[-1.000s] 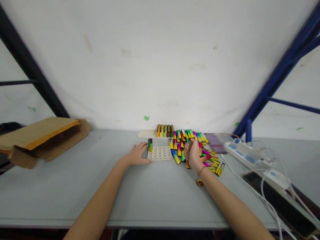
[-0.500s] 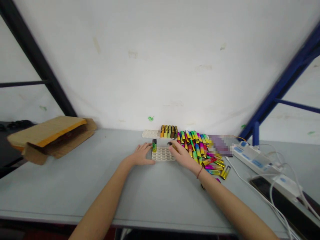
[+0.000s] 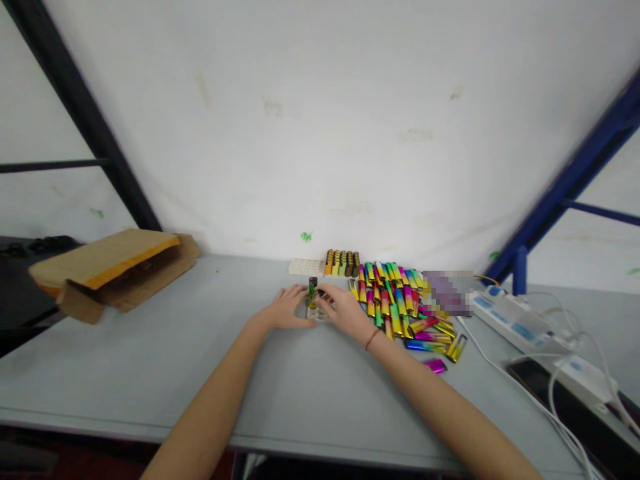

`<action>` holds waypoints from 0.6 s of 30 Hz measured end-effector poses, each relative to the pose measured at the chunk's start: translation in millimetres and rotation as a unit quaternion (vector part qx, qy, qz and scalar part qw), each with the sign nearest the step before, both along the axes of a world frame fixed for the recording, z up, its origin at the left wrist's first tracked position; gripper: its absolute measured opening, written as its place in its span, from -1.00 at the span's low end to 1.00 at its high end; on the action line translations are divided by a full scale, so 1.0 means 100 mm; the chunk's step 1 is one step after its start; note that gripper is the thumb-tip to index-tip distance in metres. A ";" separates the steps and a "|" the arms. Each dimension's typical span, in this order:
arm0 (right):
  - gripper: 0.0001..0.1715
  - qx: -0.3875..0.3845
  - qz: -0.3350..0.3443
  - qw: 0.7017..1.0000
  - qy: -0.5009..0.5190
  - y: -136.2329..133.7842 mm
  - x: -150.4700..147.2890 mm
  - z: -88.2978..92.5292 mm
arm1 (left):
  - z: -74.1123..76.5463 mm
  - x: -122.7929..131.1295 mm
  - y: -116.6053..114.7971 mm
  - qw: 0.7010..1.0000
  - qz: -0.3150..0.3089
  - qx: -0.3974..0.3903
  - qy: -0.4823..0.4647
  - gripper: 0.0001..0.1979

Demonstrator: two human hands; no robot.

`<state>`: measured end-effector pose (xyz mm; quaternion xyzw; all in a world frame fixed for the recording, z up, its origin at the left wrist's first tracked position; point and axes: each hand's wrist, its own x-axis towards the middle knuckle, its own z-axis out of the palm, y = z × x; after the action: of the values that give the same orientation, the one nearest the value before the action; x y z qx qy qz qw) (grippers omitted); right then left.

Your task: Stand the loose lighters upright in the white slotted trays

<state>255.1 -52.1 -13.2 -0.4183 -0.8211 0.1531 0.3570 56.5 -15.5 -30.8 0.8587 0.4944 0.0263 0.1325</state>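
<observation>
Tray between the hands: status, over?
Left hand spread, left of tray. Right hand over tray, pinching dark-topped piece. Green-and-yellow piece upright at tray's left end. Right hand hides part of tray.

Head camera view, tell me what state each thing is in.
Front tray: flat, partly hidden
Left hand: fingers spread, at the tray's left side
Right hand: pinched, seemingly on a dark-tipped piece
Green-and-yellow piece: upright, at the tray's left
Back pieces: upright, in rows
Loose pieces: lying scattered
Paper packet: mouth open
Power strip: cables seemingly plugged in
Dark slab: flat
</observation>
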 end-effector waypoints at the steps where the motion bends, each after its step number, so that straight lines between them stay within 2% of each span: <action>1: -0.69 0.012 -0.009 0.999 -0.029 -0.01 -0.01 0.02 | 0.00 0.00 0.00 1.000 0.002 -0.002 0.001 -0.06; 5: -0.65 0.036 -0.025 0.990 -0.135 -0.03 -0.06 0.12 | -0.01 0.00 0.00 1.000 0.005 -0.003 -0.002 -0.04; 9: -0.57 0.048 -0.019 0.985 -0.166 -0.04 0.09 0.27 | -0.01 -0.01 0.00 1.000 0.003 -0.001 -0.009 -0.07; 12: -0.57 0.046 -0.113 0.979 -0.164 -0.08 0.39 0.36 | -0.01 -0.01 0.01 1.000 0.000 -0.002 -0.008 -0.10; 14: -0.66 0.010 -0.179 0.962 -0.203 -0.13 0.58 0.38 | -0.01 -0.02 0.02 1.000 -0.004 -0.002 -0.013 -0.12; 18: -0.73 -0.032 -0.203 0.929 -0.308 -0.27 0.74 0.27 | -0.05 -0.04 0.05 1.000 -0.009 0.006 -0.022 -0.15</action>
<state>328.6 -79.3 13.6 -0.6139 -0.7828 -0.0328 0.0961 52.6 -10.5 -35.8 0.8628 0.4838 0.0475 0.1384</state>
